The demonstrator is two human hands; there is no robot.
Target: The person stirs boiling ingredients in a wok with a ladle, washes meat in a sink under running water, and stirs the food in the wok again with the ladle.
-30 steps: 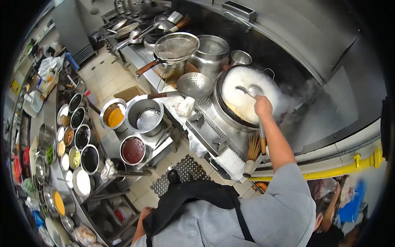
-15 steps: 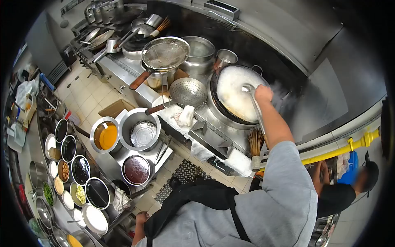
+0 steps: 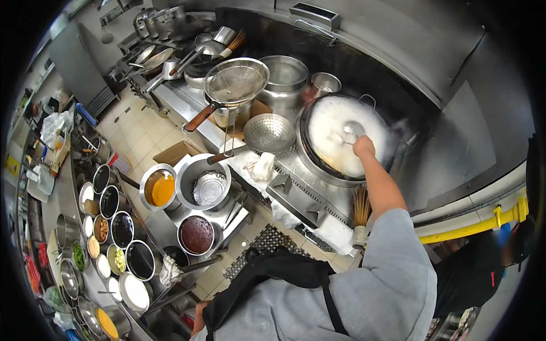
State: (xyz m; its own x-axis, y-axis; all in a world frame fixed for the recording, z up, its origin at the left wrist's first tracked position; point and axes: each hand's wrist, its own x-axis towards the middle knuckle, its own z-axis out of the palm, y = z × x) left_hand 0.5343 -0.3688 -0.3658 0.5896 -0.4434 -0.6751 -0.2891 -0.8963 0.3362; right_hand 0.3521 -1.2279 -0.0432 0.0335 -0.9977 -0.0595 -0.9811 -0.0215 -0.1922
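Note:
My right hand is closed on a ladle, its metal bowl over the white, foamy contents of a large wok. Most of the ladle's handle is hidden by my hand and forearm. Steam rises at the wok's right side. A bamboo brush stands below the wok, near my forearm. Left of the wok rests a perforated metal strainer. My left hand hangs low beside my apron, away from the cookware; its fingers are hidden.
A wire-mesh skimmer lies across a pot at the stove's back left. Deep pots, one with orange liquid, stand on a side table. Several sauce and ingredient containers line the left counter. A person in black is at the right.
My right hand has moved slightly down in view, and the ladle's bowl now shows over the foam. The other person has come closer at the right. The whole view has shifted a little.

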